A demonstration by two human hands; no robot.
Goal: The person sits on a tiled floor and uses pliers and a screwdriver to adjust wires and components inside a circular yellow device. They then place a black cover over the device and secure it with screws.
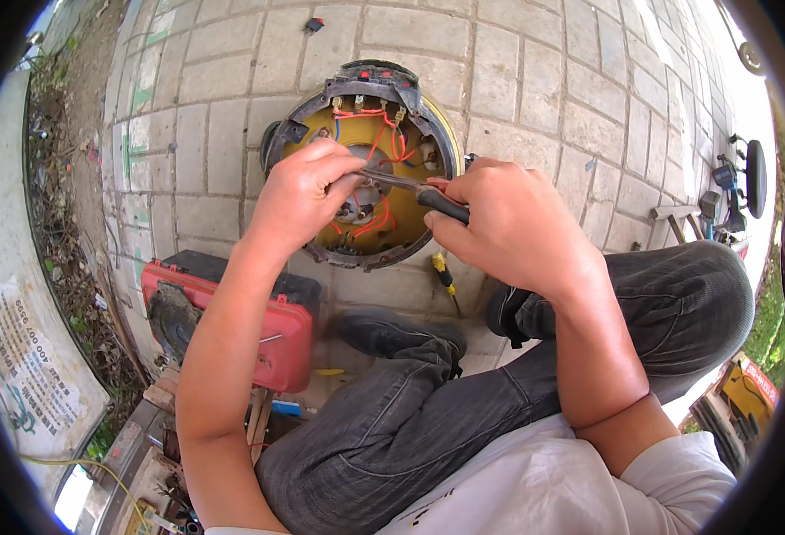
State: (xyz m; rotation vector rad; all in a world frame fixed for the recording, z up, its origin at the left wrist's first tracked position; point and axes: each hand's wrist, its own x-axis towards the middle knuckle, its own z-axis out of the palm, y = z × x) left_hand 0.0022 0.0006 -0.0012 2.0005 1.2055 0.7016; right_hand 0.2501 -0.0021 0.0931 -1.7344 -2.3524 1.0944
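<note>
Housing (398, 230) sits at twelve o'clock on grey paving (521, 76), right hand (513, 218) closed round a tool (443, 204), left hand (303, 192) pinched tight near its tip, on what I cannot tell, a white panel (22, 259) with printed lettering (31, 357) at nine o'clock.

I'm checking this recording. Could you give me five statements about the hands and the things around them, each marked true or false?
1. The right hand holds a black-handled tool. True.
2. Red wires show inside the round housing. True.
3. The screwdriver lies in the housing. False: the yellow-and-black screwdriver lies on the paving outside it.
4. The left hand rests on a knee. False: the left hand is over the housing.
5. The case at lower left is green. False: the case is red and black.
</note>
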